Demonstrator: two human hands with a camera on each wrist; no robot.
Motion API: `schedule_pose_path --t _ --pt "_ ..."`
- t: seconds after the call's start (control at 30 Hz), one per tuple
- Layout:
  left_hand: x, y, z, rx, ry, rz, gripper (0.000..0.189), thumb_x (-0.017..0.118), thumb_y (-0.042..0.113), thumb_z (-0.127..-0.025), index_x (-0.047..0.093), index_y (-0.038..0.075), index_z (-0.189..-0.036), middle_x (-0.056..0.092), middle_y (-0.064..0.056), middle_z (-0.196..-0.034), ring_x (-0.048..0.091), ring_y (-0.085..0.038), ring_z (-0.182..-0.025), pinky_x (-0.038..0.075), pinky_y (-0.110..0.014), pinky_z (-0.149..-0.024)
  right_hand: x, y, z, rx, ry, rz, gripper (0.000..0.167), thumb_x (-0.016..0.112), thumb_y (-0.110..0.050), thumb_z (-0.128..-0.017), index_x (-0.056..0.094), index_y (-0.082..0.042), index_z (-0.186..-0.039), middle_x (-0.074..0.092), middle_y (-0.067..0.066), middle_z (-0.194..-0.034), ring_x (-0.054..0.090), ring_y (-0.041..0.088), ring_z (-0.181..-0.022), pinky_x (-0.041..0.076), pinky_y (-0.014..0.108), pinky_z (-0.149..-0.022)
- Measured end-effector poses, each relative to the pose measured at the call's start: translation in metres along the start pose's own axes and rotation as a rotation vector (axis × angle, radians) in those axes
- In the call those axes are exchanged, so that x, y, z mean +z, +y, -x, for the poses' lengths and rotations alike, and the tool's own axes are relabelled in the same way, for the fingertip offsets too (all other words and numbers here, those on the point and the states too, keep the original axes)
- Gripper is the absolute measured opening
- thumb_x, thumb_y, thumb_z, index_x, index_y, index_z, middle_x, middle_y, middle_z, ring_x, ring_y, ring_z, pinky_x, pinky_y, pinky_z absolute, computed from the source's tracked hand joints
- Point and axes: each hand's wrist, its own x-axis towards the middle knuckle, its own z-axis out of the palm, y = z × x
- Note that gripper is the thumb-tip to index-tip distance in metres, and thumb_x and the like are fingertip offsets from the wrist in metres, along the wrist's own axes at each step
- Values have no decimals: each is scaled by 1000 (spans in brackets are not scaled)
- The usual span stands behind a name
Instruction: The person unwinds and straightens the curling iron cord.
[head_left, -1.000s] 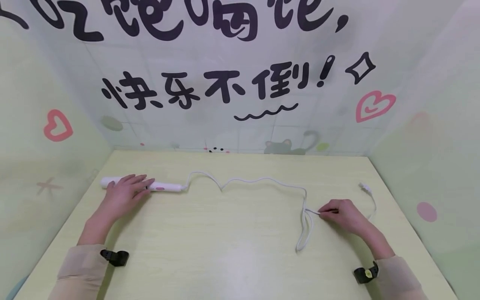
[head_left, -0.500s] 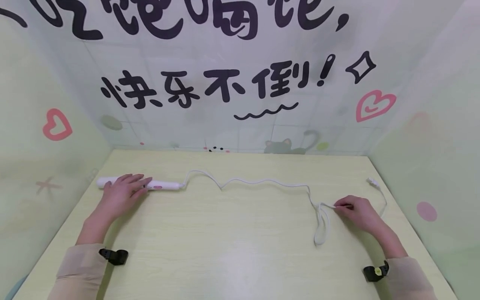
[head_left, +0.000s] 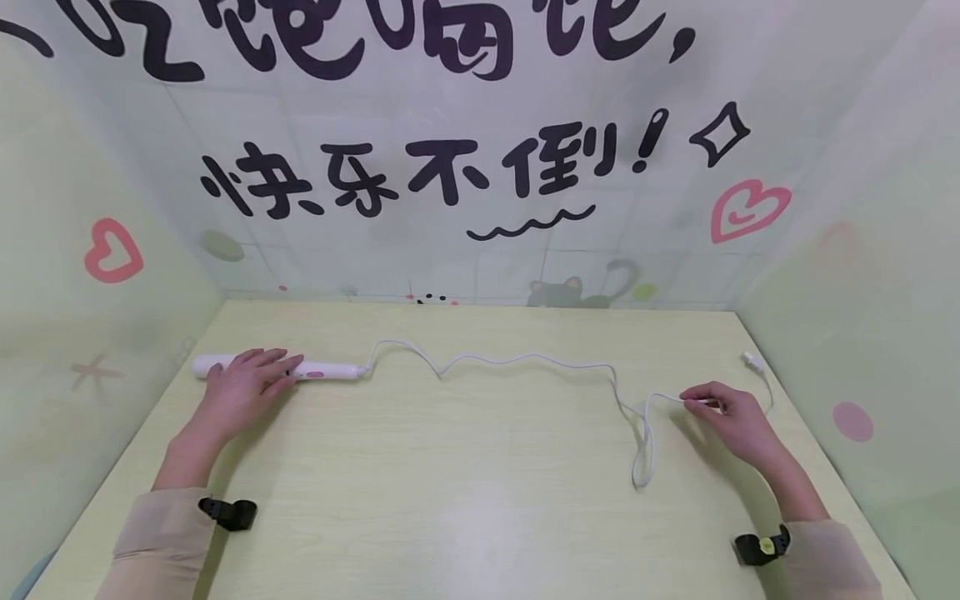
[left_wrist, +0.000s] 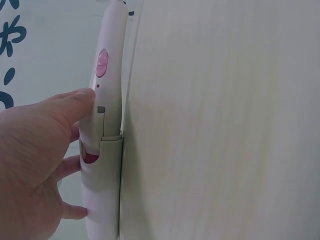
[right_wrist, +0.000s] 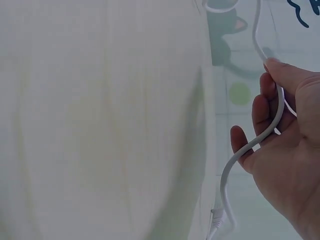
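A white hair straightener (head_left: 333, 372) with a pink switch lies across the table's left side. My left hand (head_left: 243, 387) grips its middle from above. The left wrist view shows the thumb near the pink switch (left_wrist: 102, 63) and fingers along the white sleeve (left_wrist: 102, 185) over its other end. From the straightener a thin white power cord (head_left: 525, 358) winds to the right, with a narrow hanging loop (head_left: 637, 477). My right hand (head_left: 738, 421) pinches the cord between thumb and fingers. Beyond that hand is the white plug (head_left: 753, 362), also visible low in the right wrist view.
The pale wooden table (head_left: 450, 483) is enclosed by printed walls at the back and both sides. The back wall (head_left: 480, 258) bears large black lettering. Each wrist wears a black camera, such as the one (head_left: 231, 513) on the left.
My right hand has moved right and slightly away from me, drawing the cord, its loop and the plug along. The left hand and straightener shifted slightly left, then stayed put.
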Motion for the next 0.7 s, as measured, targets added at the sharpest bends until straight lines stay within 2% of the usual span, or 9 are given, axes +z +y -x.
schedule_pose_path --t 0.2,0.33,0.47,0.6,0.7 --pt "0 -1 0 2 -1 9 40 63 25 -104 62 10 -141 53 -26 -144 39 -56 -132 17 -89 -93 -1 -1 1 34 -1 -105 12 68 -2 -99 73 4 -107 74 2 -90 56 3 -76 45 19 -63" --pt "0 0 0 -5 -3 14 40 62 25 -104 61 9 -142 52 -26 -145 39 -56 -132 17 -89 -94 -6 -1 2 45 -9 -227 14 65 -1 -100 72 6 -110 73 -6 -95 61 0 -85 48 13 -74" --pt "-1 1 -1 -28 -16 15 40 59 26 -106 60 9 -143 50 -27 -146 37 -56 -133 16 -88 -94 -13 0 4 0 -22 -388 14 62 6 -99 72 7 -109 73 -13 -101 62 -1 -94 48 12 -82" --pt "-1 -1 -1 -39 -20 21 41 56 27 -107 59 9 -144 49 -27 -147 37 -56 -134 15 -89 -94 -21 3 6 -33 -10 -528 22 59 14 -97 75 3 -107 72 -13 -103 59 1 -91 47 15 -76" --pt "-1 -1 -1 -45 -21 24 41 55 29 -108 59 9 -144 49 -27 -148 36 -56 -134 14 -89 -95 -28 6 8 -21 9 -572 27 58 15 -97 77 -2 -107 72 -13 -102 56 2 -88 44 17 -73"
